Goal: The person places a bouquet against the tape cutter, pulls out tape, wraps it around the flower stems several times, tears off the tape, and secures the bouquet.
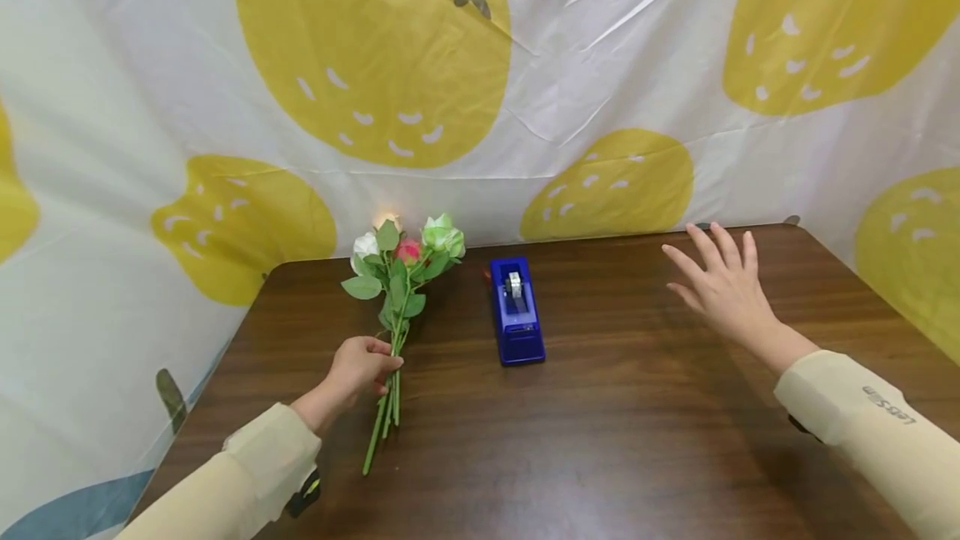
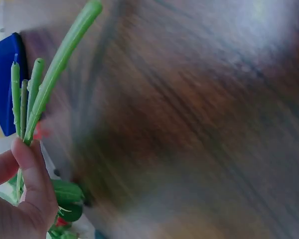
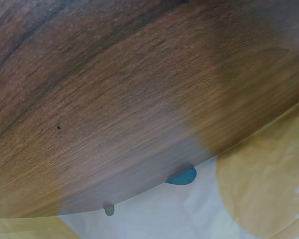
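My left hand point(image 1: 363, 363) pinches a bunch of artificial roses by their green stems point(image 2: 50, 82), between thumb and fingertips. The flower heads point toward the back of the table: a white rose point(image 1: 365, 248), a red-pink rose point(image 1: 408, 252), a pale green rose point(image 1: 442, 236) and a peach one point(image 1: 387, 222) partly behind leaves. Below the hand the stem ends fan out toward the front. My right hand point(image 1: 720, 286) is held over the right side of the table, fingers spread, with nothing in it; the right wrist view does not show it.
A blue tape dispenser point(image 1: 517, 311) with a tape roll stands on the brown wooden table point(image 1: 600, 440), right of the roses. Behind the table hangs a white curtain point(image 1: 480, 198) with yellow fruit prints, reaching its back edge and both sides.
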Motion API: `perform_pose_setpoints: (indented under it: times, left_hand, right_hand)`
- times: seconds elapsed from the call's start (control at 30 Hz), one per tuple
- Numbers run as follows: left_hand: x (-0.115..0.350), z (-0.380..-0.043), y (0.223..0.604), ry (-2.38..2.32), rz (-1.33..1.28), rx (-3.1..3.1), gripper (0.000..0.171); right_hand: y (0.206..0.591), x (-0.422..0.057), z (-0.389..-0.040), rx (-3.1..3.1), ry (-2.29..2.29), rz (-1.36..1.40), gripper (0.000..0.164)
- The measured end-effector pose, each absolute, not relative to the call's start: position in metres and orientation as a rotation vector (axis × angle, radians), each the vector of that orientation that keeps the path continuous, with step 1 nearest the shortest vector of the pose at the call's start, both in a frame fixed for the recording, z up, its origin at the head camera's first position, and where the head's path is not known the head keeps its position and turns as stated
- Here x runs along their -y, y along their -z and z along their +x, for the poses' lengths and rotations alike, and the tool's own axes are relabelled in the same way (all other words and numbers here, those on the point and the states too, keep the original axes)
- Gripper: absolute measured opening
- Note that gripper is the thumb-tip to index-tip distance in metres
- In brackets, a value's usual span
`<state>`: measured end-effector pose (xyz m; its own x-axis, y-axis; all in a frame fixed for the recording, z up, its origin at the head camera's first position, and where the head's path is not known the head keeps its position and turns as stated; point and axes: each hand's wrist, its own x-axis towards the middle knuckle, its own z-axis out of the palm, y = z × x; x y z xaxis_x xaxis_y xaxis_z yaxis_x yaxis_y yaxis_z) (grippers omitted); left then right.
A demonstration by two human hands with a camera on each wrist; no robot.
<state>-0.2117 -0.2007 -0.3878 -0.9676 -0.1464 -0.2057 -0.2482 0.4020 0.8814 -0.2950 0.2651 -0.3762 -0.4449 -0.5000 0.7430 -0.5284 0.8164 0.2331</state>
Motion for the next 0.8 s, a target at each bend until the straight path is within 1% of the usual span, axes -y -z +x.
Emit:
perform_pose_setpoints:
  times: [0.2,0.47,0.63,0.8]
  left_hand:
    - [0.201,-0.215,0.4,-1.572,-0.406,-2.565,0.023]
    - [0.198,-0.216,0.413,-1.495,-0.394,-2.583,0.02]
    - [0.197,-0.213,0.416,-1.494,-0.372,-2.544,0.024]
    - [0.205,-0.21,0.407,-1.496,-0.356,-2.449,0.036]
  right_hand:
    - [0.378,-0.269,-0.294,2.137,-0.034,0.744,0.063]
    - [0.379,-0.265,-0.291,2.144,-0.053,0.763,0.062]
    - [0.38,-0.264,-0.29,2.137,-0.053,0.77,0.061]
    - [0.378,-0.264,-0.293,2.172,-0.06,0.742,0.064]
